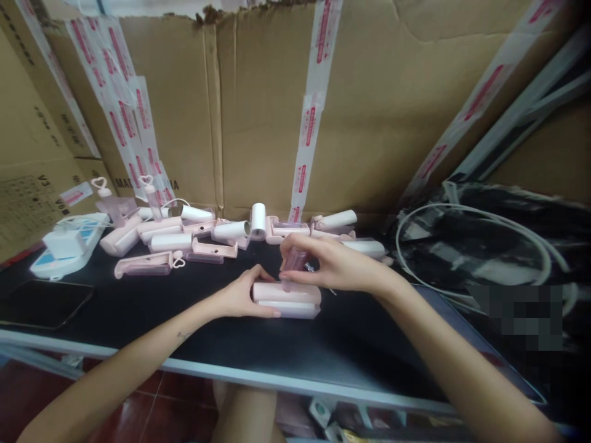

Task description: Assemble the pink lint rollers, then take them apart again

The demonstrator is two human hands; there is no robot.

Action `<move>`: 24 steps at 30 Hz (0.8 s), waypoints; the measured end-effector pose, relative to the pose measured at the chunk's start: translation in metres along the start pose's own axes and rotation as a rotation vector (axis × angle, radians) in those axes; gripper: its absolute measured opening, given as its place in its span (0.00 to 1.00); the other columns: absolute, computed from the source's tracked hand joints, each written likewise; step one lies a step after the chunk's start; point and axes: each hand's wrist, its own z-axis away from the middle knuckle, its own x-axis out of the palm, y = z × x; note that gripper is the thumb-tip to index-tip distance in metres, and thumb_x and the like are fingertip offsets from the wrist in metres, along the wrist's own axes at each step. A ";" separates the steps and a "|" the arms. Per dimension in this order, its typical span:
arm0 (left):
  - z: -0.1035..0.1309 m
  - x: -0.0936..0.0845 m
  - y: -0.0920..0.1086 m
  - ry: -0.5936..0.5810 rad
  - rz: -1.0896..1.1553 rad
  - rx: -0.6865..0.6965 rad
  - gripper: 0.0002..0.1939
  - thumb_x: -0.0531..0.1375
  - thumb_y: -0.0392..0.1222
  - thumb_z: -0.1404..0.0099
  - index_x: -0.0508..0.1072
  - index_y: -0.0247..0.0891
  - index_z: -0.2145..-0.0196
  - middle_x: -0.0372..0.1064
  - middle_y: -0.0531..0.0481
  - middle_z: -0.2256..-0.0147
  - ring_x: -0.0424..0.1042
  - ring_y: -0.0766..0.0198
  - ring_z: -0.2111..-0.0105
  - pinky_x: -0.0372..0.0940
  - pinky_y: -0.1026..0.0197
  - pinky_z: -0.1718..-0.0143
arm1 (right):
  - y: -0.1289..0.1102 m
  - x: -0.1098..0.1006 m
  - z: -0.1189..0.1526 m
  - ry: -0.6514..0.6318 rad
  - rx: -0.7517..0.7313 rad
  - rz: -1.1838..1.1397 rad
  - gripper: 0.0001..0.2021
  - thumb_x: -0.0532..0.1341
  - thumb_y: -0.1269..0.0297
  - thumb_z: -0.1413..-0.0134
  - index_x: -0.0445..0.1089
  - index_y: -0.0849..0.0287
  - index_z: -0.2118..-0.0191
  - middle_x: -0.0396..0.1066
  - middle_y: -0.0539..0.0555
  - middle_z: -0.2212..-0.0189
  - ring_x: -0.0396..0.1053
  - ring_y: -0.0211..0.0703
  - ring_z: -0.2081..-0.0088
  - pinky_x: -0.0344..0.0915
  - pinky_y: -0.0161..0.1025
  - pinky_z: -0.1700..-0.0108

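From my end I see both hands close together, around the centre of the frame, each one closed on smth. The left hand (242, 296) is clamped round the left end of the pink casing (300, 295), thumb along its near side, prob. so that it does not roll or slip on the table (221, 344). The right hand (321, 261) grips the clear pink piece (294, 266), approx. upright on top of the casing; I think it is held so to stay in line w/ it, but I can't tell if the two are joined.

Behind, white rollers (172, 242), pink holders (143, 263) and heart-shaped loops (98, 183) lie or stand mixed, prob. for easy reach.

The table is black and looks smooth, w/ a pale front edge. At far left a phone (44, 303) lies flat, near a power strip (95, 234). The back is closed by cardboard (258, 123) w/ red-printed tape (307, 126); at right, a white cable (549, 264) is coiled over dark plastic (462, 246). Lower left, I see reddish floor tiles (175, 394)
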 end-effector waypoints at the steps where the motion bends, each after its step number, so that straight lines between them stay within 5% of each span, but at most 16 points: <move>1: 0.000 0.000 0.001 0.000 -0.002 0.001 0.31 0.68 0.52 0.55 0.63 0.38 0.57 0.64 0.46 0.55 0.65 0.54 0.54 0.58 0.53 0.50 | 0.000 -0.001 0.001 -0.032 -0.008 -0.016 0.09 0.60 0.61 0.48 0.63 0.57 0.62 0.72 0.50 0.70 0.70 0.40 0.70 0.64 0.34 0.68; 14: -0.001 -0.001 0.008 0.032 -0.006 0.035 0.35 0.70 0.49 0.57 0.60 0.39 0.54 0.63 0.45 0.54 0.64 0.52 0.52 0.58 0.49 0.48 | -0.012 0.020 0.016 0.057 0.143 -0.081 0.10 0.60 0.63 0.47 0.62 0.57 0.58 0.72 0.48 0.74 0.71 0.42 0.72 0.64 0.35 0.71; 17: -0.012 0.001 0.027 0.130 0.080 0.148 0.47 0.70 0.47 0.57 0.50 0.40 0.44 0.58 0.40 0.47 0.59 0.50 0.45 0.54 0.47 0.44 | -0.013 0.009 0.019 0.101 0.073 -0.111 0.22 0.60 0.58 0.47 0.58 0.55 0.48 0.72 0.53 0.62 0.71 0.44 0.63 0.66 0.39 0.62; 20: -0.029 0.010 0.049 0.228 0.142 0.183 0.53 0.70 0.47 0.56 0.43 0.41 0.41 0.59 0.39 0.47 0.58 0.51 0.44 0.52 0.47 0.43 | 0.009 -0.015 0.020 0.334 0.067 -0.111 0.27 0.54 0.54 0.42 0.49 0.54 0.40 0.68 0.58 0.53 0.69 0.46 0.55 0.65 0.42 0.55; 22: -0.039 0.019 0.059 0.208 0.216 0.176 0.41 0.68 0.48 0.51 0.51 0.40 0.45 0.67 0.43 0.56 0.67 0.55 0.52 0.58 0.48 0.47 | 0.038 -0.033 0.014 0.494 0.194 0.014 0.21 0.45 0.57 0.37 0.51 0.58 0.41 0.71 0.58 0.59 0.71 0.43 0.60 0.66 0.41 0.57; 24: -0.044 0.027 0.063 0.140 0.303 0.150 0.20 0.61 0.49 0.43 0.62 0.37 0.57 0.69 0.50 0.70 0.72 0.61 0.66 0.64 0.53 0.57 | 0.073 -0.043 0.005 0.378 0.354 0.316 0.18 0.45 0.61 0.37 0.61 0.61 0.47 0.72 0.58 0.61 0.71 0.44 0.61 0.66 0.41 0.58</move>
